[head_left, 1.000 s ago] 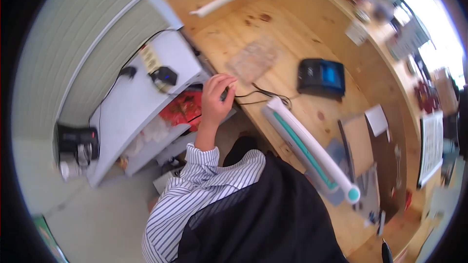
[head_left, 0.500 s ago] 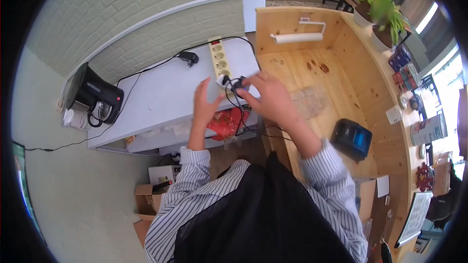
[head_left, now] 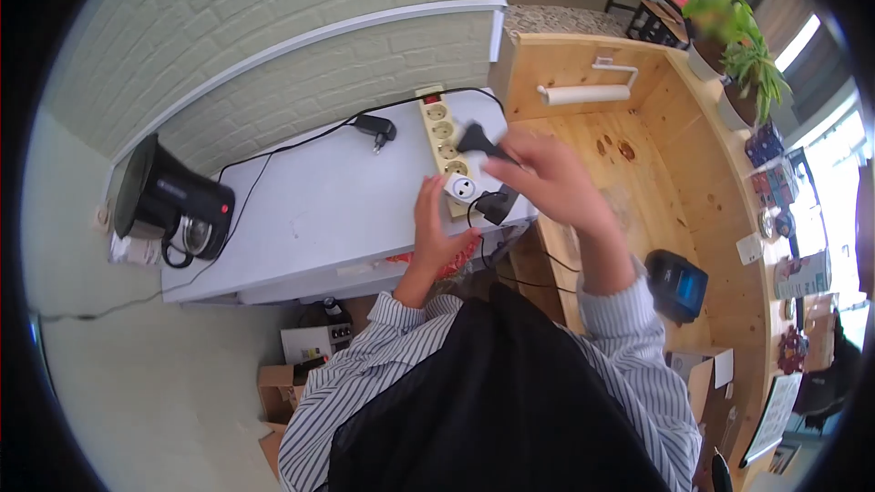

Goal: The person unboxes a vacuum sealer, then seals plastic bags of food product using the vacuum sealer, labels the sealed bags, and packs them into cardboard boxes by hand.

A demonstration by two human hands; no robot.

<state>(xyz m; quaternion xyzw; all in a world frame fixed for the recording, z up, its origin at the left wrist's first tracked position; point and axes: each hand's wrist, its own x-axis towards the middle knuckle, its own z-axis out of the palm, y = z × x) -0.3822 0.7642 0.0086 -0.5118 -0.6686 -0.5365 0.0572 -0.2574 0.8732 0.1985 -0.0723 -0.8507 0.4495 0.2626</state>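
My right hand (head_left: 551,178) holds a black plug (head_left: 474,139) with its cable, lifted just above a beige power strip (head_left: 444,141) on the white table (head_left: 310,210). The fingers of my left hand (head_left: 437,228) rest on the near end of the strip, beside a white socket adapter (head_left: 461,188). A black power adapter (head_left: 497,203) sits at the table's edge right of the strip, its cable hanging down.
A black coffee maker (head_left: 169,200) stands at the white table's left end. Another black plug (head_left: 375,130) lies near the wall. To the right is a wooden counter (head_left: 638,173) with a black device (head_left: 679,284), a paper-roll holder (head_left: 583,91) and potted plants (head_left: 738,55).
The view swung from the wooden counter to the white table. My right hand came in, took the black plug and raised it over the strip; my left hand moved onto the strip's near end.
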